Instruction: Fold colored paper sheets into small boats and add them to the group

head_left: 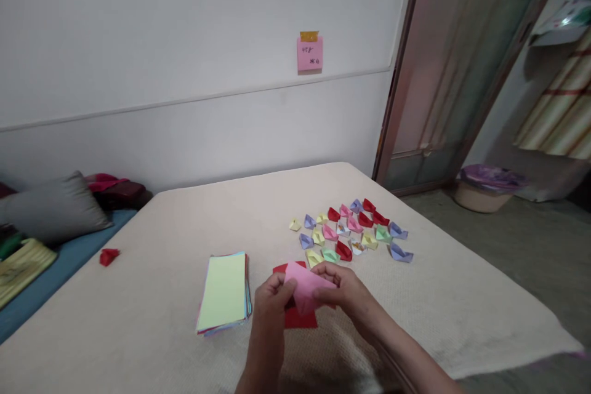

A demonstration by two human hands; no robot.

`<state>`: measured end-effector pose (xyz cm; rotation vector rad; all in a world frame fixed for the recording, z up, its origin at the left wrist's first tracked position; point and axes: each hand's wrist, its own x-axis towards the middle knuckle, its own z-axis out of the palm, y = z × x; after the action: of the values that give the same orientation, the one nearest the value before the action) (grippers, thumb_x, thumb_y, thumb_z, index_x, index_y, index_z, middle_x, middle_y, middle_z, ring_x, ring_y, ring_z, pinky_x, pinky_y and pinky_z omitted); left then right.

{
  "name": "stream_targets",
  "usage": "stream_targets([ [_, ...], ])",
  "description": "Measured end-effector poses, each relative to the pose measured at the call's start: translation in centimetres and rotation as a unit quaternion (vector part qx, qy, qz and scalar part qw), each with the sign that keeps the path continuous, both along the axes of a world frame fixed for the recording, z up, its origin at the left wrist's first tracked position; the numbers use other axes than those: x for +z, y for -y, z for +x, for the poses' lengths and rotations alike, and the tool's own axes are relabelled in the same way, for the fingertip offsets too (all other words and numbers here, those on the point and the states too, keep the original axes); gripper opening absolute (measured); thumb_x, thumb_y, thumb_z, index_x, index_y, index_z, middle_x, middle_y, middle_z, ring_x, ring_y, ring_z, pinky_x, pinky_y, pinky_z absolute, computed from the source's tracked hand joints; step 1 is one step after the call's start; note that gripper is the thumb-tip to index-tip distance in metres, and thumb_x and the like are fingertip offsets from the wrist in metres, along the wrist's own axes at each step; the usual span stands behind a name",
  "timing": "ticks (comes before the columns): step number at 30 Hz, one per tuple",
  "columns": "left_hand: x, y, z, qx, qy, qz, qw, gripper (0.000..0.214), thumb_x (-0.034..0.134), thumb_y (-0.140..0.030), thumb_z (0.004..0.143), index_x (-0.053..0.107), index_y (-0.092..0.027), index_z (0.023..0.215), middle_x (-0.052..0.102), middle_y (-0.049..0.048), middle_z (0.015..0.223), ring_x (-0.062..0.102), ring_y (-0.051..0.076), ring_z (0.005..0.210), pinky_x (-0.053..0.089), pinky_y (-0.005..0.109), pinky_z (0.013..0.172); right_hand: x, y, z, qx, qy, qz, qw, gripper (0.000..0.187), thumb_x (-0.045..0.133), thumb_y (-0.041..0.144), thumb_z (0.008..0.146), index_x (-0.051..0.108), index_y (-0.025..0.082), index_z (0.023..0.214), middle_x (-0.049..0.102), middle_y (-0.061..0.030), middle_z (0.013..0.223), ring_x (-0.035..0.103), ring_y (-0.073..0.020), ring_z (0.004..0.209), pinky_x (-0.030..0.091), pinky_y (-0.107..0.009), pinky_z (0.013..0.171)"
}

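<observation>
Both my hands hold a pink sheet of paper [305, 290] just above the cloth-covered table [152, 332]. My left hand [271, 300] pinches its left edge, and my right hand [345, 289] grips its right side with the fingers curled over it. Under the pink sheet lies a red sheet [301, 319] flat on the table. To the left of my hands sits a stack of coloured paper [225, 292] with a pale green sheet on top. Beyond my hands lie several small folded paper boats [351, 231] in red, pink, yellow, green and lilac.
A lone red folded piece [109, 255] lies near the table's left edge. A grey cushion [53, 206] and fabrics rest on a blue surface at left. A pink note [309, 52] is taped to the wall. A door and a basin [484, 188] stand at right.
</observation>
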<state>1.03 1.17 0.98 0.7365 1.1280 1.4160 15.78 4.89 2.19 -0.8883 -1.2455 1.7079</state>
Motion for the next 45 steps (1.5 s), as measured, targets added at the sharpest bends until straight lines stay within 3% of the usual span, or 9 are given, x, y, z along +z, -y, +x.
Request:
stream_targets([
  [3,-0.6,-0.4,-0.6,-0.043,-0.067,-0.007,0.997,0.028,0.070,-0.035,0.065,0.053,-0.015,0.056,0.047,-0.0053,0.047,0.038,0.008,0.045,0.031,0.020,0.047,-0.2,-0.1,0.2,0.050,-0.014,-0.012,0.999,0.025,0.073,0.018,0.061,0.061,0.015,0.083,0.064,0.0008,0.070,0.056,-0.0126,0.062,0.038,-0.022,0.056],
  [10,-1.8,-1.0,-0.8,-0.033,-0.126,0.015,0.991,0.030,0.069,-0.040,0.063,0.054,-0.016,0.055,0.043,-0.0061,0.044,0.035,0.008,0.044,0.027,0.020,0.045,-0.1,0.0,0.1,0.091,-0.043,0.054,0.993,0.040,0.066,0.007,0.063,0.061,0.021,0.101,0.060,0.0054,0.071,0.052,-0.0091,0.059,0.035,-0.018,0.052],
  [14,-1.0,-0.7,-0.4,0.001,-0.132,0.018,0.991,0.028,0.069,-0.040,0.066,0.060,-0.015,0.061,0.044,-0.0063,0.045,0.034,0.008,0.045,0.026,0.020,0.045,0.1,0.4,0.1,0.064,-0.002,0.134,0.989,0.041,0.060,0.005,0.064,0.067,0.024,0.100,0.066,-0.0002,0.097,0.059,-0.0151,0.083,0.044,-0.023,0.069],
  [19,0.6,0.1,0.2,0.019,-0.096,0.018,0.995,0.026,0.068,-0.038,0.069,0.059,-0.015,0.062,0.046,-0.0062,0.049,0.036,0.007,0.046,0.027,0.019,0.046,-0.7,0.5,0.1,0.024,0.041,0.150,0.988,0.059,0.060,0.009,0.066,0.057,0.028,0.121,0.060,-0.0037,0.121,0.058,-0.0204,0.100,0.046,-0.030,0.080],
  [25,0.0,-0.1,0.1,0.055,-0.067,0.025,0.996,0.025,0.070,-0.036,0.067,0.060,-0.015,0.076,0.049,-0.0067,0.052,0.041,0.007,0.046,0.032,0.018,0.047,-1.2,0.1,0.0,0.021,0.109,0.248,0.962,0.023,0.062,0.017,0.071,0.072,0.023,0.091,0.070,-0.0038,0.090,0.062,-0.0211,0.086,0.046,-0.034,0.079],
  [29,0.0,0.1,0.6,0.145,-0.079,0.081,0.983,0.028,0.071,-0.024,0.066,0.056,-0.018,0.089,0.062,-0.0004,0.078,0.057,0.011,0.063,0.044,0.022,0.061,-1.3,0.3,-0.5,-0.047,0.126,0.268,0.954,0.024,0.062,0.015,0.072,0.071,0.022,0.094,0.069,-0.0052,0.093,0.062,-0.0213,0.088,0.048,-0.033,0.080],
  [34,0.3,1.0,1.5,0.172,-0.140,0.143,0.965,0.017,0.066,-0.020,0.073,0.059,-0.019,0.089,0.059,0.0054,0.104,0.061,0.015,0.086,0.048,0.028,0.080,-1.7,0.9,-1.0,-0.072,0.137,0.333,0.930,0.025,0.057,0.012,0.077,0.068,0.022,0.097,0.064,-0.0037,0.084,0.061,-0.0177,0.079,0.049,-0.028,0.071],
  [39,-0.1,0.9,1.2,0.191,-0.196,0.136,0.952,0.015,0.066,-0.024,0.074,0.064,-0.018,0.088,0.057,0.0086,0.110,0.062,0.019,0.091,0.049,0.033,0.083,-1.6,1.2,-1.1,-0.065,0.157,0.387,0.906,0.026,0.053,0.010,0.082,0.065,0.022,0.102,0.063,-0.0038,0.085,0.059,-0.0164,0.079,0.048,-0.026,0.069],
  [45,0.0,0.9,0.9,0.189,-0.268,0.117,0.938,0.015,0.064,-0.029,0.077,0.070,-0.021,0.088,0.058,0.0093,0.112,0.059,0.023,0.100,0.048,0.035,0.086,-1.0,1.6,-1.3,-0.047,0.184,0.393,0.900,0.021,0.050,0.014,0.087,0.063,0.024,0.100,0.063,-0.0036,0.088,0.058,-0.0166,0.081,0.047,-0.026,0.071],
])
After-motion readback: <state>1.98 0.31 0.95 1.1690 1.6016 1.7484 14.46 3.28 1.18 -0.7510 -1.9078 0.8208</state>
